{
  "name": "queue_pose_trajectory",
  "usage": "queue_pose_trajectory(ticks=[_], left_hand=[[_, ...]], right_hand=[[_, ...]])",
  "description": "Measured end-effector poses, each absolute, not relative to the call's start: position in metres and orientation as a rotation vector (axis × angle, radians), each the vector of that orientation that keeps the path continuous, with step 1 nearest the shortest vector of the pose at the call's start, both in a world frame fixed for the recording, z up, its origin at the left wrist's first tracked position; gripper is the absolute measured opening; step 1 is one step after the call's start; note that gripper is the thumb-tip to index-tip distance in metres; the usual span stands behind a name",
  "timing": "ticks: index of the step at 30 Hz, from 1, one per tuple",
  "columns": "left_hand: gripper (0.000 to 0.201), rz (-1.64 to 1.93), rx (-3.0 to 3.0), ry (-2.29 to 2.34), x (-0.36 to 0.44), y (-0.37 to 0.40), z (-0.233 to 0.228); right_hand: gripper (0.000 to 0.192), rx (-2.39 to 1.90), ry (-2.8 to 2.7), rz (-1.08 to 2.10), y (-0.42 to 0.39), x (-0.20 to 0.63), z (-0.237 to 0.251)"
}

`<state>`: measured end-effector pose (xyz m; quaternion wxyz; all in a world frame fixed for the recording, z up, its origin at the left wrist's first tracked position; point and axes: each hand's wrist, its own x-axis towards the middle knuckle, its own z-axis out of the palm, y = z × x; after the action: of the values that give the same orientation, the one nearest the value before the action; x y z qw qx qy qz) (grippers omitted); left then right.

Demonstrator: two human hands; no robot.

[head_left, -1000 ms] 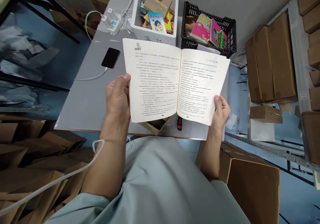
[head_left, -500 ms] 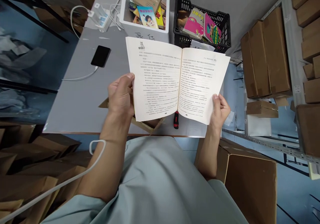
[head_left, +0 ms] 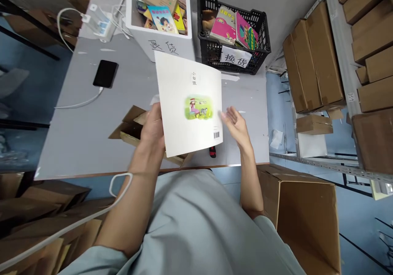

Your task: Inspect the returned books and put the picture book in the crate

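Head view: a thin book (head_left: 184, 123) is held above the front part of the counter (head_left: 73, 136), back cover upward, with its title, small picture and barcode in sight. Left hand (head_left: 153, 125) grips the book's left edge, fingers mostly hidden behind it; right hand (head_left: 238, 127) is open and empty at the right edge, and contact cannot be confirmed. In my judgement, sound handling calls for an even grip on the left, light enough not to crease the cover, with the right hand supporting the free edge and clear of the barcode; a one-sided hold risks bowing the pages. An open small carton (head_left: 130, 140) lies partly under the left hand and book, its flaps close enough to catch a corner. A red and black tool handle (head_left: 212, 152) shows just below the book. White cable (head_left: 130, 181) passes across the left forearm and could snag. Beyond the book stand a white box (head_left: 186, 41) and a black crate (head_left: 211, 50), both holding books and bearing written labels; a phone (head_left: 105, 74) with a lead attached lies to the left. Large carton (head_left: 307, 217) gapes at right.
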<state>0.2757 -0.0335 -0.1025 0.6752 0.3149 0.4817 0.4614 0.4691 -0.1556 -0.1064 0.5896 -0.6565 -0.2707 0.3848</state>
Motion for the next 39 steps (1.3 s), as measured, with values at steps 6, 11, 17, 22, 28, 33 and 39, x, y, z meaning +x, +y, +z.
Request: queue_pose_trajectory(ticks=[6,11,17,22,28,33,39], left_hand=[[0.047,0.833,0.578,1.030,0.263,-0.024,-0.129],[0.056,0.959,0.679,0.989,0.250,-0.017,-0.140],[0.051,1.342,1.227,1.051,0.277,-0.056,-0.099],[0.050,1.076,1.624,0.940,0.287,-0.070,-0.077],[0.067,0.646,1.267,1.273,0.246,-0.004,-0.092],[0.043,0.446,0.907,1.286,0.251,-0.003,-0.126],[0.032,0.491,1.010,1.236,0.272,0.001,-0.145]], right_hand=[[0.047,-1.560,-0.737,0.705,-0.162,0.424,-0.103],[0.046,-1.847,-0.944,0.481,-0.162,0.419,-0.099],[0.104,-1.619,-1.013,0.797,-0.141,0.405,-0.118],[0.061,-1.197,-0.574,0.956,-0.122,0.395,-0.133],[0.061,-1.025,-0.422,1.117,-0.121,0.442,-0.132],[0.072,-1.113,-0.425,1.146,-0.137,0.457,-0.150],[0.064,-1.180,-0.356,1.348,-0.151,0.456,-0.188]])
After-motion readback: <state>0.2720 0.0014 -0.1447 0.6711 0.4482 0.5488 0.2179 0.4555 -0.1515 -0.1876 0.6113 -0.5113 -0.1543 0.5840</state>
